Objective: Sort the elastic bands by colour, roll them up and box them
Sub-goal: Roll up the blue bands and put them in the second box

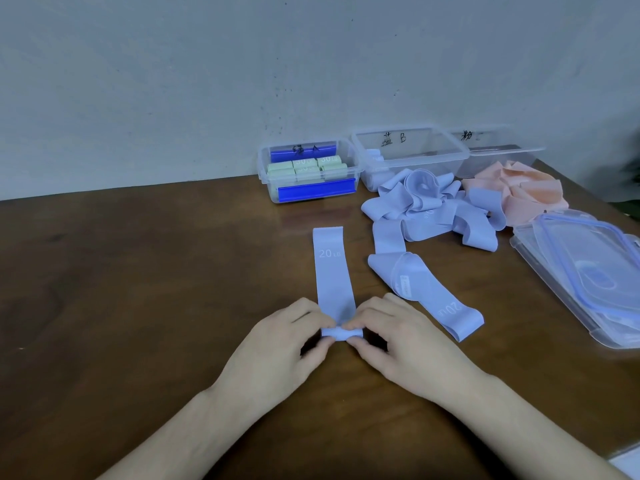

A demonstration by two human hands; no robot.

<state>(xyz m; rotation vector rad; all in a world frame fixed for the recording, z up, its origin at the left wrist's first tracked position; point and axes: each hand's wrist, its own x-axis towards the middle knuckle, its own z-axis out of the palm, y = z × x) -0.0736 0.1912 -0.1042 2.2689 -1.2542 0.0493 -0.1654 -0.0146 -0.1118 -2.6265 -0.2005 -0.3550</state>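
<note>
On the brown wooden table [138, 289], lying flat and running away from the body: a blue band [332, 271] printed "20 LB", its near end curled into a small roll [341, 333]. Pinching that roll from both sides: left hand [291, 344] with fingers and thumb curled onto the roll's left end, right hand [398, 341] gripping the right end the same way, fingertips of both nearly meeting over the middle. Both forearms reaching in from the bottom edge.

Just to the right, lying slantwise and loosely twisted: a second blue band [426, 292], also marked "20 LB", touching neither hand. Beyond it, heaped in a tangle: a pile of blue bands [433, 209], and sitting right beside that, further right, a pile of pink bands [519, 192].

Along the wall at the back, standing in a row: three clear boxes. Left box [266, 168] holding rolled green bands [308, 168] packed side by side, with blue clips on its long sides. Middle box [408, 150], hand-labelled with a character and "B", holding something pale blue at its left end, too hazy to make out. Right box [502, 147] partly hidden behind the pink pile, contents not discernible.

At the right edge of the table, lying stacked: clear lids [588, 271] with blue seals.
</note>
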